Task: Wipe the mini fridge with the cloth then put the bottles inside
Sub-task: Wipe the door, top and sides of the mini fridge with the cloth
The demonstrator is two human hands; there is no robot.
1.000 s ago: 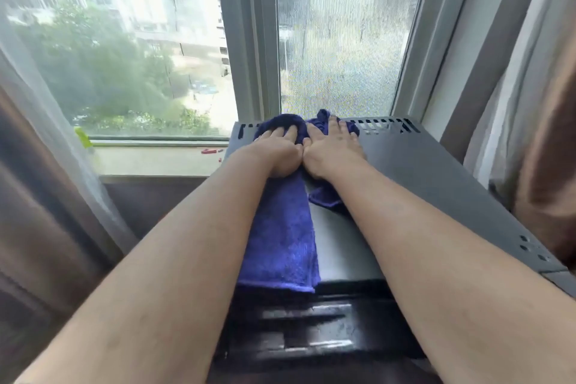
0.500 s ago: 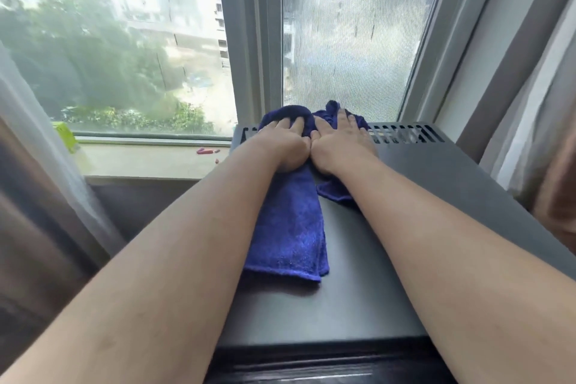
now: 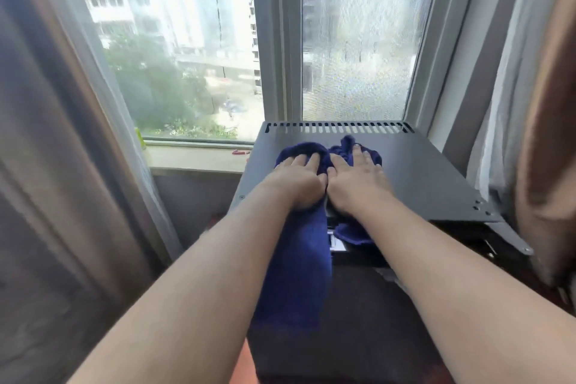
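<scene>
A blue cloth point(image 3: 299, 246) was pressed onto the dark top of the mini fridge point(image 3: 420, 178) at the centre of the frame. The left hand point(image 3: 296, 181) was laid palm-down on the cloth with its fingers slightly curled over a bunched fold; the right hand point(image 3: 355, 184), touching it side by side, was spread flat on the cloth's other half. Neither hand was clenched. The lower end of the cloth was draped over the fridge's front edge and hung down toward the bottom of the frame. A row of vent slots point(image 3: 339, 127) was seen along the fridge's far edge, against the window point(image 3: 358, 40). Curtains point(image 3: 46, 165) were seen at the left and right edges.
</scene>
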